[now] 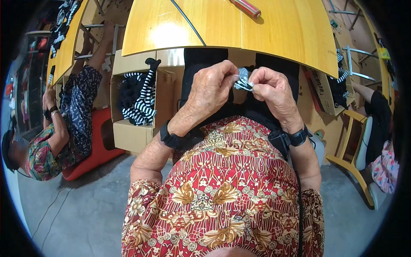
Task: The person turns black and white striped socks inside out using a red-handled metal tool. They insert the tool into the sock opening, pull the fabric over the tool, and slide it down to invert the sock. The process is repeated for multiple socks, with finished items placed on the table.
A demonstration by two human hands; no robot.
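Striped black-and-white fabric piece [244, 80], small and crumpled, pinched between both hands just below the edge of the yellow wooden table [222, 25], above the lap. Left hand [212, 88] closed on the fabric's left side, fingertips bunched at it; right hand [274, 90] closed on its right side, thumb and forefinger clamped at the same spot. Black wrist straps on both forearms, red patterned dress beneath. Open cardboard box [137, 107] of more striped pieces to the left on the floor, near a red seat. Red-handled tool [246, 6] lying well apart on the tabletop, beside a dark cable [188, 21]. Other people seated at left and right, busy at own tables. Risk, as judged: grip so narrow and fabric so small that a slip of either pinch could drop it into the lap or onto the concrete floor; uneven pulling could twist or stretch it.
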